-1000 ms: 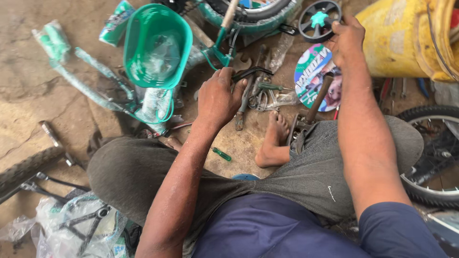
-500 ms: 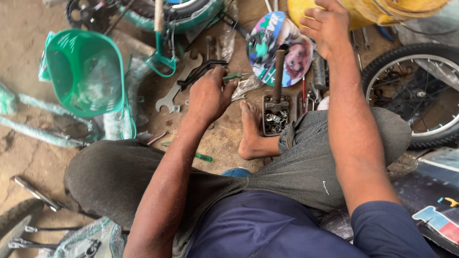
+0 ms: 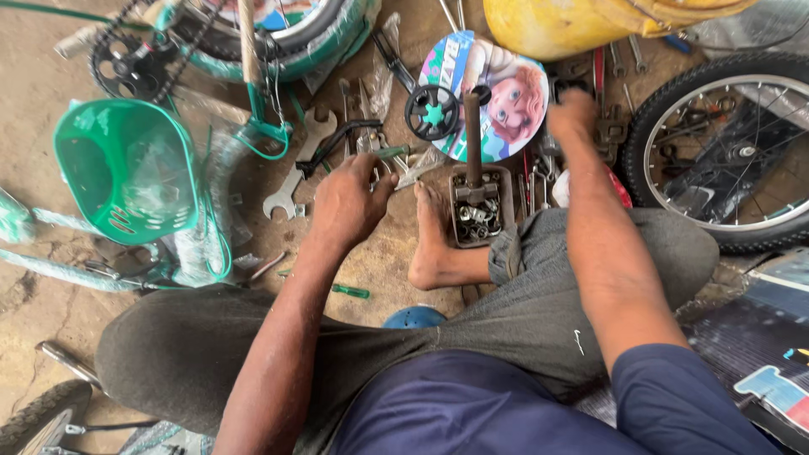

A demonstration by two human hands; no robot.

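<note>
I sit on the ground with one bare foot tucked in front of me. My left hand rests, fingers curled down, on a pile of hand tools: a green-handled screwdriver lies at its fingertips and an open-ended spanner just to its left. My right hand is stretched far forward and blurred, over spanners lying beside a yellow container. Whether either hand grips anything is hidden. Between the hands stands a small metal box of nuts with a brown rod sticking out of it.
A green plastic basket lies at the left, beside wrapped green frame parts. A small bicycle with a chainring lies at the back. A round cartoon disc, a small black wheel and a spoked bicycle wheel surround the tools.
My view has shifted, so everything sits lower and further right in the picture. My left hand came down onto the tools near the screwdriver. My right hand dropped from the yellow container to the spanners.
</note>
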